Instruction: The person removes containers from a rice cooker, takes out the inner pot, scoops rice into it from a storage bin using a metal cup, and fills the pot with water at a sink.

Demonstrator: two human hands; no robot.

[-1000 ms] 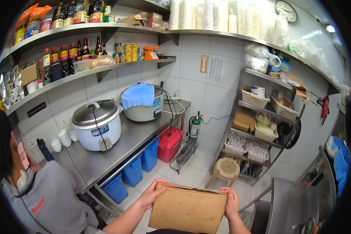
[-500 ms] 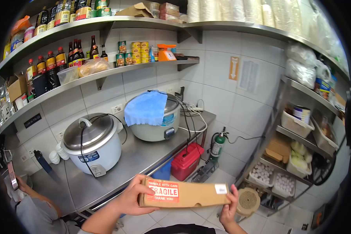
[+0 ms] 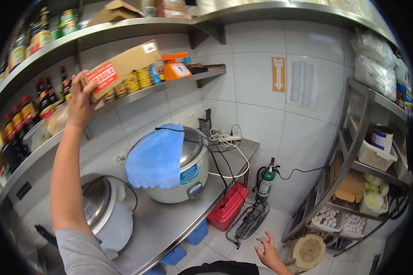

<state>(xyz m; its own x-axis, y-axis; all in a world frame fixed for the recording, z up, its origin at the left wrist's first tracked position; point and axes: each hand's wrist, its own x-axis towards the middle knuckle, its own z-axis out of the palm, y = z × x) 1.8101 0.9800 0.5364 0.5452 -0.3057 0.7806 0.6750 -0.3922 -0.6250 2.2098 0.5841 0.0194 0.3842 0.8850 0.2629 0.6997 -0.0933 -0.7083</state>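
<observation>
My left hand (image 3: 81, 98) is raised and closed on the left end of a long cardboard box (image 3: 128, 62) with a red and white FRAGILE label. The box is tilted, its far end higher, in front of the lower wall shelf (image 3: 151, 90). Behind it, yellow cans (image 3: 132, 82) are partly hidden. Low at the right, my right hand (image 3: 268, 252) holds nothing, its fingers apart, above the tiled floor. Under the raised arm stand a rice cooker (image 3: 108, 211) and another rice cooker (image 3: 172, 169), the second with a blue cloth (image 3: 153, 156) over its lid.
Sauce bottles (image 3: 43, 98) and an orange kitchen scale (image 3: 175, 68) share the lower shelf. Below are a steel counter (image 3: 151, 243), a red container (image 3: 227, 208), a black fan (image 3: 252, 222) and a green extinguisher (image 3: 265, 183). A metal rack (image 3: 353, 156) with egg trays (image 3: 326, 217) stands right.
My left hand has lifted the box up and left to the shelf. My right hand has let go and sits lower, apart from it. The view has shifted too.
</observation>
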